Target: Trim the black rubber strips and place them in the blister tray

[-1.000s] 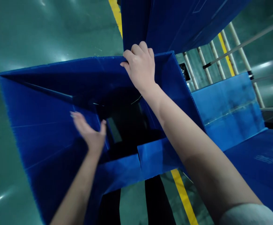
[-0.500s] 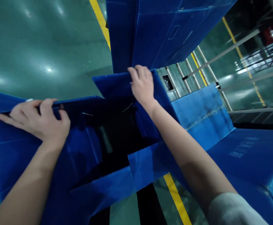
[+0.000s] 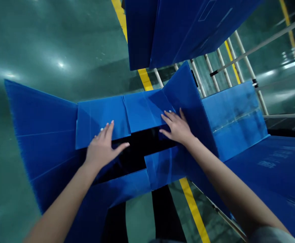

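At the far left, green floor (image 3: pixel 31 37) surrounds a blue box (image 3: pixel 128 187), which sits directly in front of the person, its top partly covered. The box's left end flap (image 3: pixel 46 125) stands raised and leans outward. Next comes the far left flap (image 3: pixel 99 111), folded inward; the left hand (image 3: pixel 103 148) is over its front edge, fingers extended together, thumb spread wide over the dark opening (image 3: pixel 137 145), grasping nothing. Its fingers seem to rest on the flap, though blur makes contact hard to confirm.

Below the box, two dark trouser legs (image 3: pixel 115 224) show. Beside the far left flap, a split separates the far right flap (image 3: pixel 144 111), also folded in. The right hand (image 3: pixel 177 128) lies flat on its right part, fingers spread, palm down, with hold of nothing. The right end flap (image 3: pixel 187 91) rises just beyond the fingertips.

Above hangs a second blue box (image 3: pixel 187 30) in view. Farther right are a lighter blue panel (image 3: pixel 235 121), white rails (image 3: pixel 234 64), and another blue box (image 3: pixel 271 175) with pale lettering.
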